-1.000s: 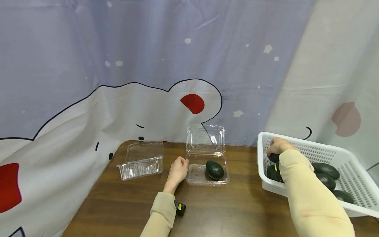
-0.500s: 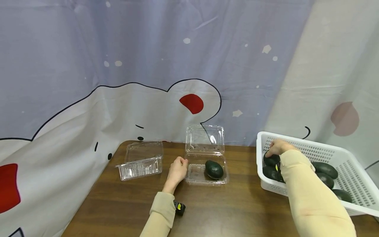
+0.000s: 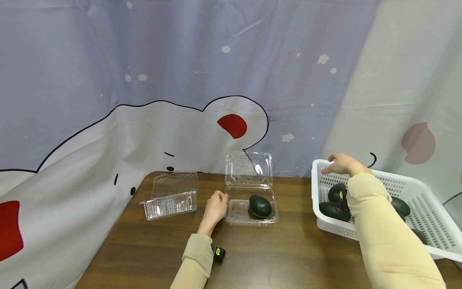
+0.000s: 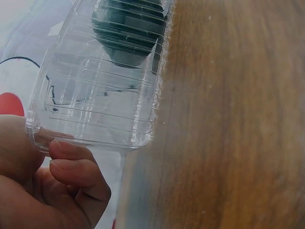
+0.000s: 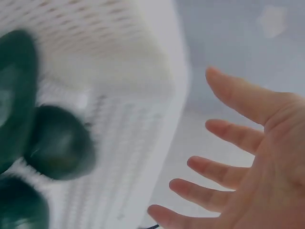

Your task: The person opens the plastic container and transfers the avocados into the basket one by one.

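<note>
Your left hand [image 3: 215,207] pinches the near-left corner of the open clear clamshell [image 3: 238,208] on the brown table [image 3: 281,257]; the left wrist view shows thumb and curled fingers [image 4: 78,171] clamped on that rim, a detail the head view leaves too small. One avocado [image 3: 260,206] lies in the tray's right half, its long axis running left-rear to right-front. Your right hand [image 3: 343,163] hovers above the white basket [image 3: 408,188], holding nothing; the right wrist view shows its fingers [image 5: 228,136] spread straight. Basket avocados [image 3: 333,210] lie roughly crosswise. A second, closed clamshell [image 3: 171,196] sits well left
</note>
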A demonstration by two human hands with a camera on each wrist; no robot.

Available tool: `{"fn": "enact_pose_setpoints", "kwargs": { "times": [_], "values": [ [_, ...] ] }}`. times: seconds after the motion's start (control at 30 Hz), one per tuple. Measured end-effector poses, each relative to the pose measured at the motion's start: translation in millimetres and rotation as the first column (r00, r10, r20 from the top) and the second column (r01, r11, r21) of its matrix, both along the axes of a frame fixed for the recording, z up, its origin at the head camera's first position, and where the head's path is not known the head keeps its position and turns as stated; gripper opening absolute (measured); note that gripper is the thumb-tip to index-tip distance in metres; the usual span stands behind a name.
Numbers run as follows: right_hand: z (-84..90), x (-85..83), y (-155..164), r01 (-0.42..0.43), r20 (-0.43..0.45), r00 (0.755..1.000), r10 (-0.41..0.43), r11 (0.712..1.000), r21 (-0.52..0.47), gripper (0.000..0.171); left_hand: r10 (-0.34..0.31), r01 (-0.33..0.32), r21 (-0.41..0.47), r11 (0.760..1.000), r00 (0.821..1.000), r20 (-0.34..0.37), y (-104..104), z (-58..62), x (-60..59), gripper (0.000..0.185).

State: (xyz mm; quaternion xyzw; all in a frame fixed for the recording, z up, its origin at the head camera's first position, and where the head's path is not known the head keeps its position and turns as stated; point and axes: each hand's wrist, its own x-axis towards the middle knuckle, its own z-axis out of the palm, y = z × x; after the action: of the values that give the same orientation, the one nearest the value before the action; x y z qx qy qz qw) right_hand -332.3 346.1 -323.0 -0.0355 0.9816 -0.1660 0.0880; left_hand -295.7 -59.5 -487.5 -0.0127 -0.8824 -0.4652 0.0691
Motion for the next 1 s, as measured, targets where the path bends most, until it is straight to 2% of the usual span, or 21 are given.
{"fn": "enact_pose_setpoints", "kwargs": {
  "times": [0.2, 0.37, 0.47, 0.57, 0.7, 0.83, 1.0],
  "values": [
    [18.2, 13.7, -37, 0.014, -0.200, 0.980, -0.017, 1.000, -0.018, 0.052, 0.004, -0.004, -0.001, 1.000, 1.000, 0.017, 0, -1.3, -0.5, 0.022],
    [19.1, 39.7, -78, 0.011, -0.338, 0.940, -0.048, 0.994, -0.109, 0.047, 0.005, -0.005, -0.004, 1.000, 1.000, 0.012, 0, -3.1, 0.0, 0.021],
    [15.0, 56.7, -102, 0.000, -0.407, 0.910, -0.080, 0.981, -0.193, 0.046, 0.006, -0.006, -0.009, 1.000, 1.000, 0.000, 0, -3.6, 0.1, 0.021],
    [3.7, 68.9, -123, -0.030, -0.474, 0.875, -0.101, 0.965, -0.262, 0.044, 0.006, -0.006, -0.012, 1.000, 1.000, -0.007, 0, -3.8, -0.7, 0.021],
    [-22.0, 73.3, -146, -0.097, -0.538, 0.836, -0.104, 0.938, -0.332, 0.041, -0.001, 0.001, -0.005, 1.000, 1.000, -0.018, 0, -3.2, -1.5, 0.022],
    [-48.6, 69.4, -163, -0.145, -0.554, 0.828, -0.089, 0.920, -0.365, 0.041, -0.010, 0.010, 0.009, 1.000, 1.000, -0.006, 0, -3.1, -1.0, 0.022],
    [-66.8, 61.3, -175, -0.141, -0.562, 0.822, -0.094, 0.922, -0.360, 0.039, -0.010, 0.010, 0.008, 1.000, 1.000, 0.006, 1, -2.4, -2.7, 0.022]
  ]
}}
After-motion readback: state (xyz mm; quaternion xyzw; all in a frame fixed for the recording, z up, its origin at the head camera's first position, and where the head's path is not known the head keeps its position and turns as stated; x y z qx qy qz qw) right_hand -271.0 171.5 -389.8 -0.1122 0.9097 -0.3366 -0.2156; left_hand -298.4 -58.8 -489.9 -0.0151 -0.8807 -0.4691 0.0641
